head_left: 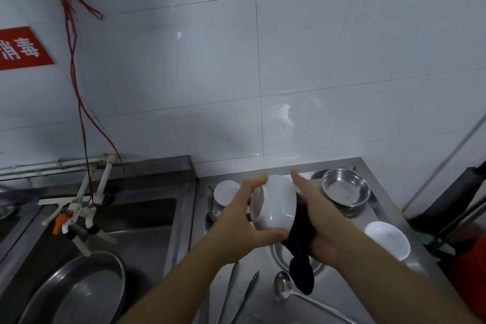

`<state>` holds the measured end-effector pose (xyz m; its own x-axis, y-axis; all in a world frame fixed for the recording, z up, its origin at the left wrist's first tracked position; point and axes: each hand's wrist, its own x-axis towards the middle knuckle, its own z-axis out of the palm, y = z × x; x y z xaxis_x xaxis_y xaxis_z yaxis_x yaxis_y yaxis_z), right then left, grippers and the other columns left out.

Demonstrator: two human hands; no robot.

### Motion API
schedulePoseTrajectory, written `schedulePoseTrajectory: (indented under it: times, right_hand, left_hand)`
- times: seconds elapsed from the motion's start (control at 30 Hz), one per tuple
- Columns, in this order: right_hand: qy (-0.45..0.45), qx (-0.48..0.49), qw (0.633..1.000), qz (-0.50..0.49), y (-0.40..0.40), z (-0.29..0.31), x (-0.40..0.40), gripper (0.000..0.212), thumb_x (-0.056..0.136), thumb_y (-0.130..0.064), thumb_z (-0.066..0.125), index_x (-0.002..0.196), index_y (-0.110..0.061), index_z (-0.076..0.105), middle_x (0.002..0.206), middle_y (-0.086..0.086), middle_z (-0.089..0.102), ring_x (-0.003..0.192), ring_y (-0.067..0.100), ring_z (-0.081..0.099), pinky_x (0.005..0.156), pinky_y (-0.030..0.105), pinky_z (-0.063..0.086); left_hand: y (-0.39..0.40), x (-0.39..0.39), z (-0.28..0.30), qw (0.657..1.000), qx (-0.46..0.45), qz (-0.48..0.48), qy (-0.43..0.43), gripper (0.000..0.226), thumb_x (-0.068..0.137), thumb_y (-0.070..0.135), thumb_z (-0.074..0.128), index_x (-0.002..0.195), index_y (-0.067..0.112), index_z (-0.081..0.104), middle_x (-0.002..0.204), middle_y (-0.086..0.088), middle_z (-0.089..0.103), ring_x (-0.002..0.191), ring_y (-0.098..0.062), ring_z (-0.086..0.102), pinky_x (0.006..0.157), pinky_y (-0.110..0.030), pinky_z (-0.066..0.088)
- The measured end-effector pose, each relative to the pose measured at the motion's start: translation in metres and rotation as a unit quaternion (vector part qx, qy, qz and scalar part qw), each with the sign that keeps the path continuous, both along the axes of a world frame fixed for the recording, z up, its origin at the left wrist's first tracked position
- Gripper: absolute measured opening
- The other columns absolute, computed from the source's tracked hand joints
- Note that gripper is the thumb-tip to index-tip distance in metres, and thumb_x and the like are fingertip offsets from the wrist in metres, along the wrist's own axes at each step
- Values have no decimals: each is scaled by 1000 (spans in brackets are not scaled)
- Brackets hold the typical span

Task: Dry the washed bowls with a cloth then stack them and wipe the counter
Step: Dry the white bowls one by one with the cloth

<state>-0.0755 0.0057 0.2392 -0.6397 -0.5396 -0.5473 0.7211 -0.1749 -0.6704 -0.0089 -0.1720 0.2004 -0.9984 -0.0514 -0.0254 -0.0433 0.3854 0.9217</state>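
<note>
My left hand point(238, 214) grips a white ceramic bowl point(274, 205) above the steel counter point(349, 297), tilted on its side with the foot turned left. My right hand point(319, 221) presses a dark cloth point(299, 252) against the bowl's right side, and the cloth's tail hangs down toward the counter. Another white bowl point(226, 192) sits at the back left of the counter. A wider white bowl point(388, 239) sits at the right edge. A stack of steel bowls point(345, 189) stands at the back right.
A steel ladle point(284, 287) and tongs point(246, 294) lie on the counter near me. A steel plate point(318, 264) lies under the cloth. The sink point(147, 218) at left holds a large steel basin point(79, 289) beneath a tap point(76, 221).
</note>
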Motion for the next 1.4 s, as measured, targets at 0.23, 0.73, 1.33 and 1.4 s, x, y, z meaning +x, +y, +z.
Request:
schedulePoseTrajectory:
  times: [0.23,0.73,1.33,1.4]
  right_hand:
    - [5,-63,997,-49,1,-9,-2,64,81,-63,79,121,-12,80,129,21,74,118,44,71,94,53,62]
    - [-63,-12,990,-126,-16,-49,1,75,83,-71,75,118,-5,75,98,20,67,76,34,72,62,41,62]
    - [551,119,824,-50,-28,0,0,30,83,-58,75,109,-52,63,98,-17,68,86,10,69,71,22,58]
    - [676,173,717,-4,-27,-8,0,24,91,-54,72,108,-45,59,100,-23,58,93,7,61,81,16,51]
  left_hand:
    - [10,-2,1,996,74,50,-20,105,66,81,77,155,52,31,145,32,41,128,-7,54,92,-23,61]
    - [3,8,-3,787,579,202,-66,47,97,24,60,139,4,66,140,-20,67,122,-29,71,91,-36,64]
    - [-4,-4,20,924,357,133,-40,26,94,20,70,119,13,71,118,-17,75,109,-34,75,90,-41,63]
    - [-4,-1,19,930,350,102,-49,23,99,10,65,119,19,75,116,-13,77,107,-30,76,87,-36,63]
